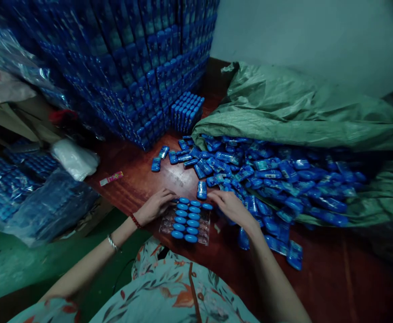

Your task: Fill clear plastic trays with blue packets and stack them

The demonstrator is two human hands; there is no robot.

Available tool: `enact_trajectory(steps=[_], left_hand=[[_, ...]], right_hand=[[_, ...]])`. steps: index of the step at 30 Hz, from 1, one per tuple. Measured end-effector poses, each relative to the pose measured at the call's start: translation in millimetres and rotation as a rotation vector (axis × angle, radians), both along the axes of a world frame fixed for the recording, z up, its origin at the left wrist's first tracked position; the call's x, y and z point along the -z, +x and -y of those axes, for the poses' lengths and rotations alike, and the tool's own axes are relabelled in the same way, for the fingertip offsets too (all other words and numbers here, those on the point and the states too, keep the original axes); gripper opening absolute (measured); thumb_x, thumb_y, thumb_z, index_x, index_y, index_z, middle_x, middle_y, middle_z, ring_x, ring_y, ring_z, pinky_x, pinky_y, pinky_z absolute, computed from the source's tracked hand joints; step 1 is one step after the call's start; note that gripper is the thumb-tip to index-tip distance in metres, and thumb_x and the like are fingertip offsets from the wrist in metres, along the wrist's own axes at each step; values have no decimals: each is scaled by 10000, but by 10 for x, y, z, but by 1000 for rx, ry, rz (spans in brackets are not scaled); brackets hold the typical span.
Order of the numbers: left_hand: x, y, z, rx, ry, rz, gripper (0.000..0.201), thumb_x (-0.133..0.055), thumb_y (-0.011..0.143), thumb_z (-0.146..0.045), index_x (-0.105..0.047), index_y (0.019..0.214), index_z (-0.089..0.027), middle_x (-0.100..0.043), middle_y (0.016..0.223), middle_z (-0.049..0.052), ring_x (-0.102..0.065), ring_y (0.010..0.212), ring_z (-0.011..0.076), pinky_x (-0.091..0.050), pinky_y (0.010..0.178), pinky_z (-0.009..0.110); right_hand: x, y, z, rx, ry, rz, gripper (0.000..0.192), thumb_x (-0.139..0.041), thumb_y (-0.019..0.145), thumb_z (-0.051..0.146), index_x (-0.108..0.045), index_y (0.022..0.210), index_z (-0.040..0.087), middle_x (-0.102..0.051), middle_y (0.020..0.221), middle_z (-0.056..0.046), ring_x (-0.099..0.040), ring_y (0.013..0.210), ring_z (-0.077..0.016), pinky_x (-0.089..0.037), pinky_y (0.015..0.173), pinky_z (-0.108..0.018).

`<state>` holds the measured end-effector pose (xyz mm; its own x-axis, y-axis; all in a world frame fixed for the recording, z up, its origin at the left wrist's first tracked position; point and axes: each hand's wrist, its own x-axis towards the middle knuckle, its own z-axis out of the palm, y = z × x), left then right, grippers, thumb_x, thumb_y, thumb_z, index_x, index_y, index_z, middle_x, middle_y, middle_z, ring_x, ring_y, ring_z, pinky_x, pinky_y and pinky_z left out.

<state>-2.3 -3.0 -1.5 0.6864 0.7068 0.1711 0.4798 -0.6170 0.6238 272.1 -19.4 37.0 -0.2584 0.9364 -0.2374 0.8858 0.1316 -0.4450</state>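
Observation:
In front of me on the table lies a clear plastic tray [202,236] with moulded pockets. Two columns of small blue bottles [180,220] stand in it, their oval tops facing up. My left hand [157,205] is at the tray's far left corner, fingers bent and drawn together; what they grip, if anything, is hidden. At the far right corner, my right hand [231,207] has its fingers closed at a single blue bottle [207,206], which sits beside the two columns. Just beyond lies a labelled blue bottle [201,190] on its side.
A large heap of blue bottles [266,175] spills from a green woven sack [300,112] at right. Tall stacks of blue packs [132,67] rise at back left, with a smaller block [187,110] beside them. A pink packet [111,178] lies left.

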Motion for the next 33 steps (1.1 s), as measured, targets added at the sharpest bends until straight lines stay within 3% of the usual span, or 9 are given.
enact_trajectory(steps=[2,5,8,10,13,17,22,26,33], left_hand=[[32,-49,-51,-106,-26,113,279,-412,913,-243,-563,1143,-192,-581,1136,105,-532,1046,198,-448,913,369],[113,-95,-291,-489,-25,232,287,-360,936,-303,-572,1088,-182,-602,1078,102,-560,1017,195,-449,912,373],[206,-94,-664,-838,-8,82,309,-487,875,-360,-538,1085,-139,-594,1028,121,-572,953,218,-466,857,373],[249,-68,-893,-932,-30,-120,420,-600,800,-363,-507,1114,-100,-561,1079,164,-555,1002,261,-454,862,394],[274,-27,-1083,-923,-81,-277,414,-627,775,-296,-509,1111,-85,-536,1110,191,-552,1030,299,-449,855,411],[298,-115,-948,-787,-77,-162,309,-563,812,-226,-545,1108,-139,-583,1078,134,-569,1015,253,-450,883,375],[305,-475,-201,-823,-63,185,280,-513,851,-343,-593,1057,-171,-632,1000,71,-598,914,197,-485,845,339],[205,-573,472,-961,-83,319,362,-650,759,-390,-581,1040,-172,-643,919,36,-619,791,164,-517,733,290],[108,-182,726,-598,115,292,161,-569,845,-201,-633,993,-195,-617,933,42,-605,848,143,-511,748,260]], right_hand=[[45,-48,-110,174,10,132,490,-261,957,441,-671,853,195,-698,859,-80,-636,839,-202,-401,676,-266],[135,-202,-300,233,-43,311,488,-364,899,543,-667,845,164,-693,892,-142,-643,862,-244,-415,672,-290],[206,-345,-465,172,-98,339,437,-501,827,558,-656,900,155,-683,951,-158,-635,915,-255,-427,685,-289],[229,-383,-526,134,-96,310,353,-580,798,482,-639,948,168,-680,975,-138,-628,934,-256,-427,693,-285],[209,-311,-484,174,5,218,285,-573,823,331,-580,1060,173,-678,962,-110,-628,903,-240,-424,705,-283],[67,16,-121,273,189,-182,238,-493,871,310,-554,1065,185,-663,977,-68,-618,867,-203,-440,739,-278],[-26,373,610,381,91,-509,310,-517,856,393,-544,1115,226,-653,1015,-38,-620,798,-174,-480,687,-273],[174,244,960,466,160,-474,269,-601,813,384,-569,1020,217,-672,904,-31,-628,755,-174,-499,660,-275],[489,-102,841,106,563,-290,215,-490,896,187,-587,1087,200,-626,992,-66,-609,917,-164,-494,804,-277]])
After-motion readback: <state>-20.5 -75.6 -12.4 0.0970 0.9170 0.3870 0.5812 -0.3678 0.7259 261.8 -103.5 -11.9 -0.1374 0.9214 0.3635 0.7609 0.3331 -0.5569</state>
